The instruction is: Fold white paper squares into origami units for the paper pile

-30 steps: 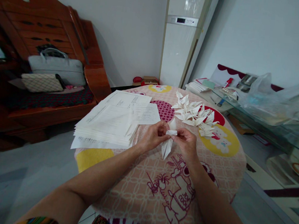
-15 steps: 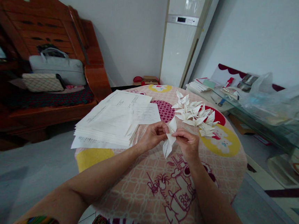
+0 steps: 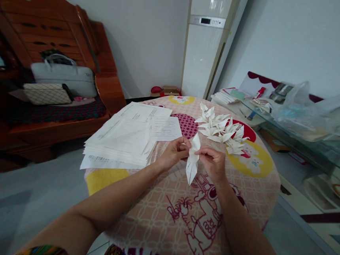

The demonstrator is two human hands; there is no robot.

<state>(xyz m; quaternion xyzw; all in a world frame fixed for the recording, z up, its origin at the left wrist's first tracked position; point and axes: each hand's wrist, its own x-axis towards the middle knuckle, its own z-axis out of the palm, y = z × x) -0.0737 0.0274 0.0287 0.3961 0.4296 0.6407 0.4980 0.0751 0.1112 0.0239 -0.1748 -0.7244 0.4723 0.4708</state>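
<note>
Between my two hands is a white folded paper piece point(image 3: 193, 161), long and pointed at its top and bottom ends, held upright above the cloth. My left hand point(image 3: 175, 153) pinches its left side with thumb and forefinger. On the opposite edge, the fingertips of my right hand point(image 3: 214, 161) are closed on the same paper. Just beyond lies a cluster of folded paper cranes point(image 3: 221, 130), several of them, crowded together. To the left of my left hand is a thick stack of printed paper sheets point(image 3: 122, 133), with a smaller sheet point(image 3: 166, 128) on its right side.
A patterned cloth point(image 3: 151, 209) covers the round table. Along the right, a glass-topped cabinet point(image 3: 313, 150) carries a plastic bag point(image 3: 296, 110) and papers. On the left, a wooden bench point(image 3: 51, 121) holds a grey bag point(image 3: 64, 79). A white upright unit point(image 3: 202, 59) stands behind.
The folded paper has turned slightly and looks longer, its lower point reaching further down. Both hands keep hold of it, with small finger shifts. The view has moved a little.
</note>
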